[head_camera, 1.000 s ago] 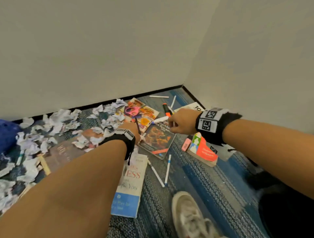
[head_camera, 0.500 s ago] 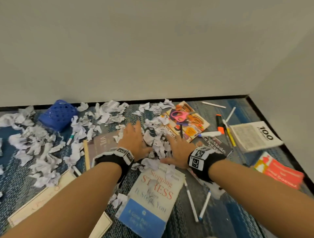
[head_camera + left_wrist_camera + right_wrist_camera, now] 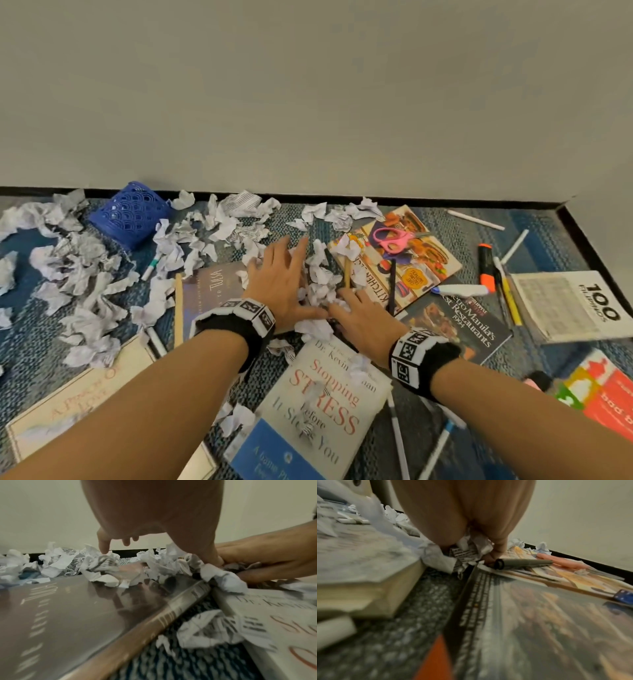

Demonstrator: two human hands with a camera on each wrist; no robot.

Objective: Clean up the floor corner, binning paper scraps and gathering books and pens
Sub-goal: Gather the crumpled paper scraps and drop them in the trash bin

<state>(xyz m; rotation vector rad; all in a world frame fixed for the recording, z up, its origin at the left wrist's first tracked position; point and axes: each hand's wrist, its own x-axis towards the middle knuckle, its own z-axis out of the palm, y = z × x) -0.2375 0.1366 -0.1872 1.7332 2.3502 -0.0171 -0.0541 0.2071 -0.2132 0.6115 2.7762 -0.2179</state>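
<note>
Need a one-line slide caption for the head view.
Both hands, left and right, corral crumpled paper scraps on a carpeted floor corner among scattered books, pens and pink scissors.

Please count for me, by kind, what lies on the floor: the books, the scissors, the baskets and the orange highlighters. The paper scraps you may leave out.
Books: 7
Scissors: 1
Basket: 1
Highlighter: 1
Total: 10
The cut-off cream corner at the bottom edge is not counted, since it is unclear what it is.
</note>
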